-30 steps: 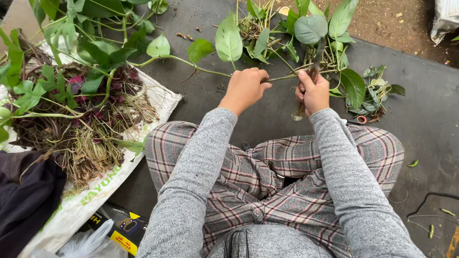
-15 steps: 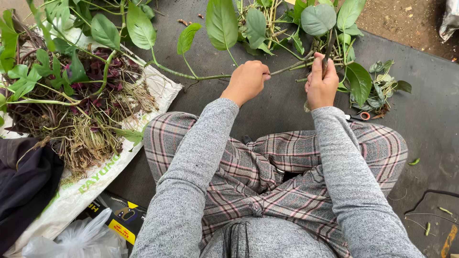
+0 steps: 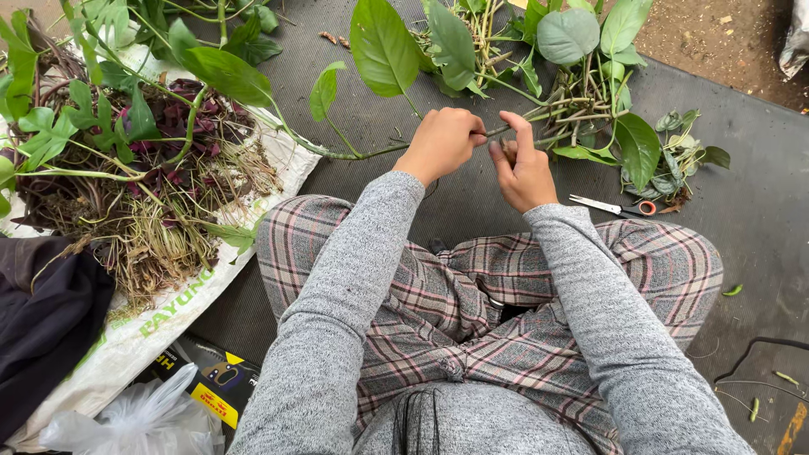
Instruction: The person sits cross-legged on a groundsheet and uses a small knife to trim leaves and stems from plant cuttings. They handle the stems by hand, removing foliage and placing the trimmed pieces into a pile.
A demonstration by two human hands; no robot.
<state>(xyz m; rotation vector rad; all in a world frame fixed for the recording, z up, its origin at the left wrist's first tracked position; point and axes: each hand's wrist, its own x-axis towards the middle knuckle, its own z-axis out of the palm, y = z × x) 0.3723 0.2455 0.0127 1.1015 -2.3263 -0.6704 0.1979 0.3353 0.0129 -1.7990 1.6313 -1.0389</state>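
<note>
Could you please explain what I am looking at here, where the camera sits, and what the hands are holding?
There is no machine here: the picture comes from a camera worn on a person's head, looking down at their own lap and hands. The person sits cross-legged in plaid trousers and grey sleeves on a dark mat. The left hand is closed around a long green vine stem with large leaves, and the right hand touches the same stem beside it. Beyond the hands lies a pile of leafy cuttings. Small scissors with an orange handle lie on the mat by the right knee. To the left, a white sack carries a heap of rooted plants, with a dark cloth next to it.
</note>
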